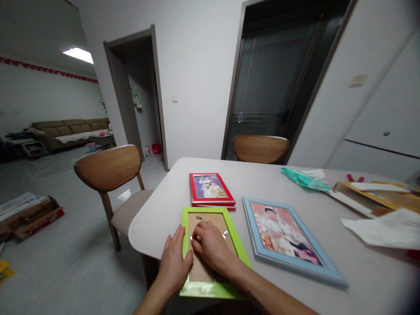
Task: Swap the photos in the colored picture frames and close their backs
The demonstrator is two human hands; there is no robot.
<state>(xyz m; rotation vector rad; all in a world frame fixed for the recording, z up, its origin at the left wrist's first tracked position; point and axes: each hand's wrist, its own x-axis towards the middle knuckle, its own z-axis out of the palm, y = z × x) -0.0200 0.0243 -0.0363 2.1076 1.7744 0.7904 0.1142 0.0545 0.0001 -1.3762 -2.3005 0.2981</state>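
A lime-green picture frame (210, 288) lies face down at the near edge of the table, its brown backing board (200, 271) showing. My left hand (173, 262) rests along the frame's left side, fingers stretched out and thumb over the rim. Over the board, my right hand (210, 245) has its fingers curled and pinched at a small metal clip (191, 238) near the left inner edge. Another metal clip (225, 234) shows at the right, and a metal hanger (199, 218) at the top. The fingertips of my right hand are partly hidden.
Red picture frames (212, 202) are stacked beyond the green one. To the right lies a light-blue picture frame (295, 267) with a photo. Torn packaging (354, 201), a teal wrapper (303, 179) and white sheets (383, 227) occupy the table's right. Wooden chairs (110, 168) stand around.
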